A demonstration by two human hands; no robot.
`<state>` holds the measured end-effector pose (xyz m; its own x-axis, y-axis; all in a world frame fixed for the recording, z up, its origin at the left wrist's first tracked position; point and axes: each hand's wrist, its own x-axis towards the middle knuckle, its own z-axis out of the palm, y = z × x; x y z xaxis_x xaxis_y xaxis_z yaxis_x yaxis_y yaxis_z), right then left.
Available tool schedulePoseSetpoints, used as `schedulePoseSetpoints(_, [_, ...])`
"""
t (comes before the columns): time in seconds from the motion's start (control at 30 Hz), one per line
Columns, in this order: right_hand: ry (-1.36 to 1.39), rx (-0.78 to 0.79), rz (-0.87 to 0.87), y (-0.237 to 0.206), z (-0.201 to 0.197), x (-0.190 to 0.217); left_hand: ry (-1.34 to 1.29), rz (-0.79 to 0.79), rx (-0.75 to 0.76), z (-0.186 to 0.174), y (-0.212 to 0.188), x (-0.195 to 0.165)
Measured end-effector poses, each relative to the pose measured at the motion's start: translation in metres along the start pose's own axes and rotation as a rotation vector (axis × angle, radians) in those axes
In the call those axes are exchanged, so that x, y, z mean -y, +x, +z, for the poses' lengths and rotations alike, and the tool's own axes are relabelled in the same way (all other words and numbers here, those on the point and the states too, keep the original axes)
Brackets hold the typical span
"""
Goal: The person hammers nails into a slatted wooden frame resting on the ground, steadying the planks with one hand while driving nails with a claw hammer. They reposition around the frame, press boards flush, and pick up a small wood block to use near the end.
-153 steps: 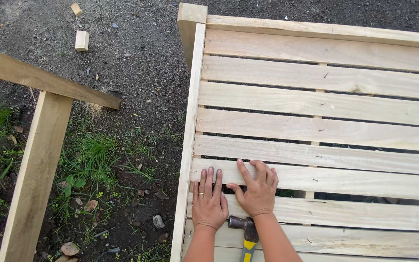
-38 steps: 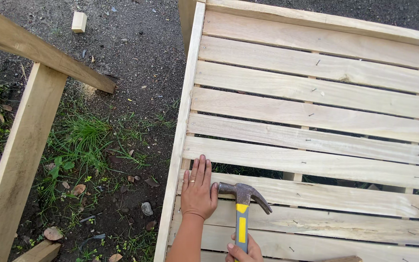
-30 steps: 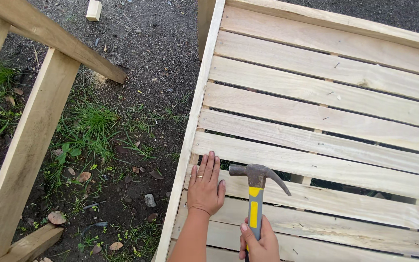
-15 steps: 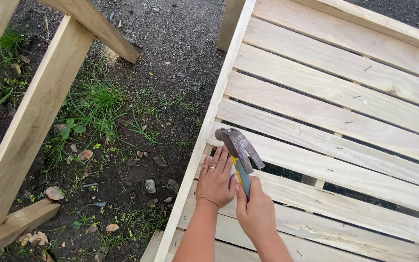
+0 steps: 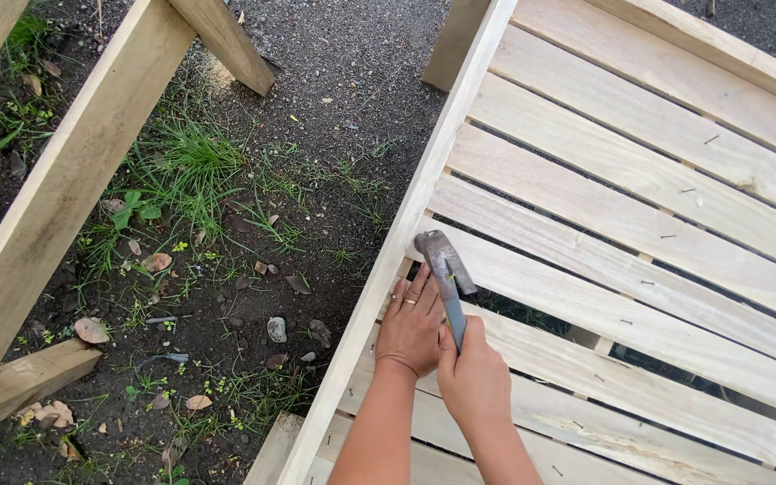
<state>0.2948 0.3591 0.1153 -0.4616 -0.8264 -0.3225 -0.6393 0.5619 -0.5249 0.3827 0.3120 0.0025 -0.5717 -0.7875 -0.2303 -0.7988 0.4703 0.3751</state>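
A pale wooden slatted frame (image 5: 639, 224) fills the right side of the head view, with several nailed slats running across it. My left hand (image 5: 410, 328) lies flat, fingers spread, on a slat next to the frame's left side rail (image 5: 388, 269); it wears a ring. My right hand (image 5: 473, 382) grips the handle of a claw hammer (image 5: 446, 265). The steel head is raised just above my left hand's fingertips, over the left end of a slat.
Dark gravel ground (image 5: 334, 81) with grass tufts (image 5: 181, 166), leaves and small stones lies left of the frame. A second timber frame (image 5: 65, 198) with an angled beam stands at the far left. Gaps between slats show the ground below.
Five seconds ago both hands lay flat on a slat with the hammer resting beside them. My right hand picked up the hammer and raised it. The view has shifted and tilted.
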Motion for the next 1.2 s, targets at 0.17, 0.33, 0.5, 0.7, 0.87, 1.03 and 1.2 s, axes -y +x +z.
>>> schedulePoseSetpoints(0.17, [0.139, -0.111, 0.003, -0.004, -0.009, 0.008, -0.112, 0.026, -0.208, -0.002, -0.004, -0.001])
schedulePoseSetpoints(0.33, [-0.034, -0.016, -0.055, -0.002, -0.007, 0.016, 0.022, -0.019, 0.161, -0.005, 0.0, -0.002])
schedulePoseSetpoints(0.5, [0.049, -0.052, 0.06, -0.004, -0.003, 0.008, -0.081, 0.016, -0.137, -0.004, -0.001, -0.001])
schedulePoseSetpoints(0.7, [0.066, -0.138, -0.107, -0.004, -0.005, 0.012, -0.002, 0.014, -0.023, -0.001, 0.0, -0.001])
schedulePoseSetpoints(0.87, [0.068, -0.093, 0.136, 0.003, -0.02, 0.022, -0.062, 0.019, -0.142, 0.0, -0.004, -0.002])
schedulePoseSetpoints(1.03, [0.142, -0.176, 0.054, -0.013, -0.029, 0.011, -0.031, 0.016, -0.183, -0.004, -0.004, -0.003])
schedulePoseSetpoints(1.2, [0.028, -0.042, 0.057, -0.014, -0.01, -0.003, -0.075, 0.016, -0.144, -0.005, -0.002, -0.002])
